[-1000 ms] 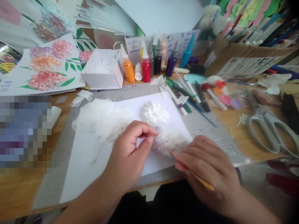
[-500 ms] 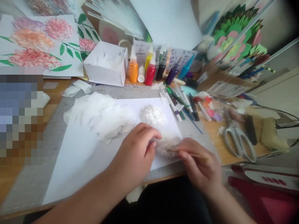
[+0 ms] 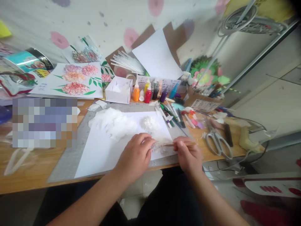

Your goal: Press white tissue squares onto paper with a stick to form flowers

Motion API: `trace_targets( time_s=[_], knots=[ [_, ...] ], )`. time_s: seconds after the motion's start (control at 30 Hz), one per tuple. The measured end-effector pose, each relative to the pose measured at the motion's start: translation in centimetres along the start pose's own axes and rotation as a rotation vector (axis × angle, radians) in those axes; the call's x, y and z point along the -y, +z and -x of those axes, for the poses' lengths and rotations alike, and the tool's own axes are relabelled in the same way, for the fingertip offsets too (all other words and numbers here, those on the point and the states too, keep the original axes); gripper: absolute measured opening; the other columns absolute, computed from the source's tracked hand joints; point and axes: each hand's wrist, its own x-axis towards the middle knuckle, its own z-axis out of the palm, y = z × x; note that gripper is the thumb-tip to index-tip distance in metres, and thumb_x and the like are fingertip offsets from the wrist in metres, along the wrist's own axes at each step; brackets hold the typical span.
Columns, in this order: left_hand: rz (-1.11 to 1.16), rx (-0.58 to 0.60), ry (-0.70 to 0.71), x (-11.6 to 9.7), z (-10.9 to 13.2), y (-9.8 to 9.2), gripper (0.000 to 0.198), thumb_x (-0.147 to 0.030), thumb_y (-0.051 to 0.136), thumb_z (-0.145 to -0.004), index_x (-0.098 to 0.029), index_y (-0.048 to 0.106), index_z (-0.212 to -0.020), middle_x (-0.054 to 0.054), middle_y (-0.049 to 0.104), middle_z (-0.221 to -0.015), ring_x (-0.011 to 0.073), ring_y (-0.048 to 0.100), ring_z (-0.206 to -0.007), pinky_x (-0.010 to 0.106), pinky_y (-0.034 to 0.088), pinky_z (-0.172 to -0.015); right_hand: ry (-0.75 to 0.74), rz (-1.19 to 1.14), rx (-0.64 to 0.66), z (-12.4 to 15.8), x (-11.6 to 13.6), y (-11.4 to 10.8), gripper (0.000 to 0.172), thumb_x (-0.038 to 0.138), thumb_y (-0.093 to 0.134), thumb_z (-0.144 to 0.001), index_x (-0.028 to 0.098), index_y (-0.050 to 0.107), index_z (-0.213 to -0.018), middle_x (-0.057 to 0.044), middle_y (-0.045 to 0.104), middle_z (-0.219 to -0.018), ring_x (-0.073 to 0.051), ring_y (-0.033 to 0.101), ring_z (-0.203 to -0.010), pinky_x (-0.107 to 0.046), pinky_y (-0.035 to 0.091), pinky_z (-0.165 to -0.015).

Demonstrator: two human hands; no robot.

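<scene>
A white paper sheet lies on a grey cutting mat. On the sheet's upper right sits a round ruffled white flower. Below it is a second ruffled cluster, partly hidden by my fingers. My left hand touches this cluster's left side with closed fingertips; what they hold, if anything, is too small to tell. My right hand grips a thin wooden stick, whose tip points left into the cluster. A heap of white tissue pieces rests on the sheet's upper left.
Behind the mat stand a white box and paint bottles. Markers lie to the right, then grey-handled scissors and a glue gun. A flower picture leans at the back left.
The view has pulled back and tilted up, showing more wall and table. Both hands remain by the lower cluster, and the stick's tip shows more clearly.
</scene>
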Motion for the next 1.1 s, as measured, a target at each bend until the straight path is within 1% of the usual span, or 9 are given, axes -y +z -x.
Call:
trace_targets(
  time_s=[0.13, 0.23, 0.4, 0.5, 0.63, 0.87, 0.97, 1.1],
  knots=[
    [0.032, -0.001, 0.0, 0.2, 0.4, -0.3, 0.028, -0.005, 0.046, -0.084, -0.018, 0.063, -0.102, 0.008, 0.057, -0.11, 0.0227, 0.055, -0.102, 0.042, 0.051, -0.088, -0.033, 0.073, 0.097, 0.1, 0.3, -0.2, 0.022, 0.034, 0.057, -0.087, 0.019, 0.066, -0.073, -0.001, 0.061, -0.059, -0.015, 0.057, -0.057, -0.029, 0.047, -0.056],
    [0.06, 0.009, -0.012, 0.2, 0.4, -0.4, 0.027, -0.005, 0.047, -0.084, -0.019, 0.065, -0.099, 0.007, 0.058, -0.108, 0.0216, 0.056, -0.1, 0.041, 0.051, -0.087, -0.058, 0.14, 0.159, 0.0, 0.8, -0.2, 0.023, 0.032, 0.055, -0.088, 0.019, 0.064, -0.071, -0.001, 0.061, -0.059, -0.015, 0.058, -0.058, -0.028, 0.047, -0.056],
    [0.048, 0.021, 0.006, 0.1, 0.5, -0.4, 0.026, -0.007, 0.049, -0.083, -0.022, 0.066, -0.097, 0.006, 0.059, -0.107, 0.0217, 0.056, -0.099, 0.041, 0.051, -0.085, -0.092, 0.255, 0.222, -0.3, 1.8, 0.0, 0.024, 0.029, 0.055, -0.087, 0.019, 0.063, -0.067, 0.0, 0.061, -0.058, -0.013, 0.056, -0.055, -0.026, 0.045, -0.054],
    [0.053, 0.016, 0.006, 0.2, 0.5, -0.4, 0.024, -0.008, 0.049, -0.084, -0.021, 0.065, -0.096, 0.006, 0.059, -0.105, 0.0212, 0.057, -0.098, 0.04, 0.051, -0.084, -0.118, 0.278, 0.222, -0.2, 1.8, 0.0, 0.027, 0.031, 0.053, -0.088, 0.019, 0.061, -0.065, -0.001, 0.06, -0.059, -0.014, 0.057, -0.056, -0.027, 0.045, -0.055],
    [0.064, 0.029, -0.003, 0.2, 0.5, -0.3, 0.023, -0.008, 0.049, -0.084, -0.021, 0.065, -0.094, 0.006, 0.06, -0.104, 0.0212, 0.056, -0.097, 0.04, 0.051, -0.084, -0.139, 0.295, 0.192, -0.1, 1.6, -0.1, 0.028, 0.031, 0.049, -0.091, 0.019, 0.06, -0.069, -0.001, 0.06, -0.06, -0.014, 0.057, -0.057, -0.027, 0.046, -0.056],
    [0.075, 0.071, -0.012, 0.2, 0.5, -0.4, 0.023, -0.009, 0.05, -0.084, -0.022, 0.066, -0.095, 0.005, 0.058, -0.105, 0.0216, 0.055, -0.098, 0.041, 0.049, -0.086, -0.175, 0.39, 0.281, -0.5, 2.3, 0.5, 0.025, 0.023, 0.054, -0.087, 0.019, 0.06, -0.063, 0.0, 0.06, -0.059, -0.013, 0.056, -0.054, -0.025, 0.043, -0.054],
    [0.07, 0.082, -0.006, 0.1, 0.5, -0.6, 0.025, -0.01, 0.051, -0.083, -0.021, 0.064, -0.101, 0.006, 0.057, -0.107, 0.0222, 0.054, -0.099, 0.042, 0.048, -0.087, -0.194, 0.399, 0.279, -0.5, 2.4, 0.6, 0.024, 0.021, 0.054, -0.087, 0.019, 0.06, -0.064, 0.0, 0.06, -0.057, -0.013, 0.056, -0.054, -0.025, 0.043, -0.054],
    [0.04, 0.079, 0.004, -0.1, 0.5, -0.7, 0.036, -0.009, 0.052, -0.082, -0.022, 0.057, -0.116, 0.007, 0.055, -0.112, 0.0231, 0.053, -0.103, 0.043, 0.048, -0.089, -0.213, 0.355, 0.241, -0.3, 2.1, 0.2, 0.021, 0.02, 0.052, -0.089, 0.019, 0.06, -0.069, 0.0, 0.06, -0.061, -0.013, 0.057, -0.058, -0.025, 0.044, -0.055]
  ],
)
